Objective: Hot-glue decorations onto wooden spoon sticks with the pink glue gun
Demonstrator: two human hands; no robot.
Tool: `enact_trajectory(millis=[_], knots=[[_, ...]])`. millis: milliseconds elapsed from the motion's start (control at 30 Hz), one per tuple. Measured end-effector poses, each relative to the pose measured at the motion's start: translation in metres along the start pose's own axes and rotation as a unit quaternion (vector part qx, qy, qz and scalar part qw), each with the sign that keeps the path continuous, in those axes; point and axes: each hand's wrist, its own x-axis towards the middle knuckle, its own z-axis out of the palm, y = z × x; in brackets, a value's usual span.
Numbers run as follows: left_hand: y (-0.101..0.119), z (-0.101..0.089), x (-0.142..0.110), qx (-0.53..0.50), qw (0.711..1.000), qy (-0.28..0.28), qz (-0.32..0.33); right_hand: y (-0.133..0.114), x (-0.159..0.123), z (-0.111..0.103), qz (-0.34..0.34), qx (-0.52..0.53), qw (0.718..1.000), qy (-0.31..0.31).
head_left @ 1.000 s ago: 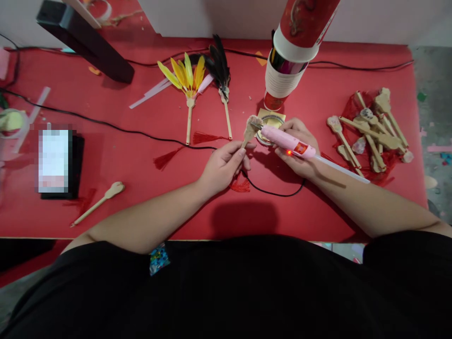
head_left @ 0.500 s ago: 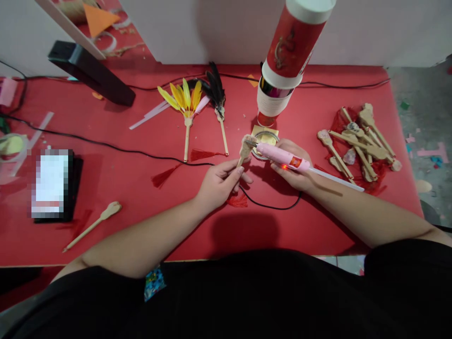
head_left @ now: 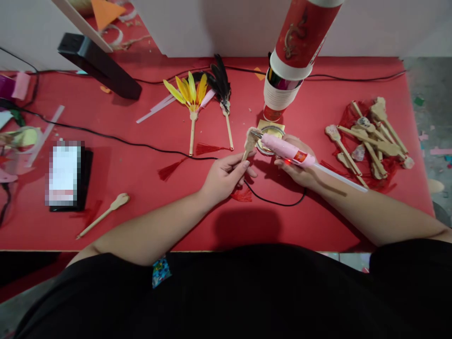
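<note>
In my left hand (head_left: pixel 226 176) I pinch the stem of a small wooden fan handle (head_left: pixel 251 140), its wide end tilted up and a red tassel (head_left: pixel 242 195) hanging below. My right hand (head_left: pixel 298 172) is closed round a pink hot glue gun (head_left: pixel 282 147) with a lit red light and a clear glue stick (head_left: pixel 341 177) out of its back. The gun's metal nozzle meets the wide end of the handle, or nearly so; I cannot tell whether they touch. Behind the gun lies a roll of tape (head_left: pixel 271 133) on yellow paper.
Feather fans, one yellow (head_left: pixel 192 110) and one black (head_left: pixel 226 106), lie beyond my left hand. Stacked paper cups (head_left: pixel 282 96) stand at the back. Several wooden handles (head_left: pixel 370 141) are heaped at right. A phone (head_left: pixel 65 174), a lone handle (head_left: pixel 104 214) and a black box (head_left: pixel 100 66) are at left.
The whole view has shifted slightly, so things sit a little further right and higher. Both hands keep their grips, and the nozzle stays at the wide end of the handle.
</note>
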Motion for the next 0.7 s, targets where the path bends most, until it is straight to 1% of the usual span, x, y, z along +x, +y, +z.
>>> enact_trajectory(millis=[100,233,400,567,700], knots=[[-0.001,0.0,0.0,-0.004,1.0,0.004,-0.002,-0.003,-0.001,-0.002,0.023,-0.011,0.999,-0.02],[-0.001,-0.001,0.0,-0.013,1.0,0.005,-0.004,0.001,-0.004,0.001,0.039,-0.014,0.999,-0.005],[0.0,-0.001,0.0,-0.018,1.0,0.008,-0.004,0.001,-0.006,0.003,0.038,0.012,0.999,0.021],[-0.001,-0.001,0.001,-0.021,1.0,0.008,0.001,-0.005,-0.005,0.001,0.033,0.028,0.999,-0.008],[0.0,0.0,0.001,-0.021,1.0,0.01,0.001,-0.008,-0.005,0.002,0.046,0.028,0.999,0.004]])
